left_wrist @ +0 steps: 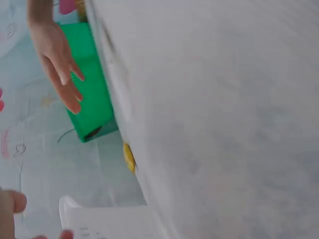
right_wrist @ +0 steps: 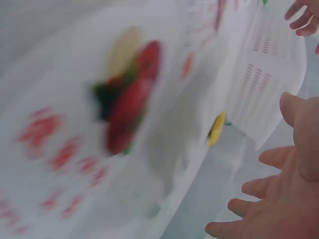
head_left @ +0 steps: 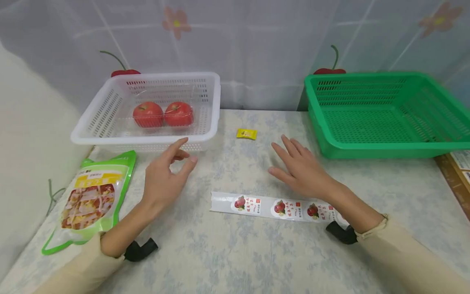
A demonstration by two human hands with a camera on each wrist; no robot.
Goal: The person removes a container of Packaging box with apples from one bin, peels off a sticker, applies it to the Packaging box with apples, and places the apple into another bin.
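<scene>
My left hand [head_left: 165, 177] hovers in front of the white basket [head_left: 99, 140], fingers loosely bent and holding nothing. Two red tomatoes [head_left: 148, 114] lie in that basket under a clear plastic box. On the other side, my right hand [head_left: 304, 171] is spread above the table, its fingers pointing forward, with nothing in it. Below it runs a strip of fruit-printed stickers [head_left: 264, 206], whose right end passes under the right wrist. Between and beyond the hands lies a small yellow wrapped packet [head_left: 247, 134]. The right wrist view shows the stickers close up and the right palm [right_wrist: 279, 204] empty.
At the back right stands a green basket [head_left: 382, 150]. A green-and-white food bag [head_left: 92, 196] lies at the left, beside the left forearm. Behind the table hangs a flowered curtain [head_left: 257, 49]. A brown-edged item [head_left: 455, 179] shows at the right edge.
</scene>
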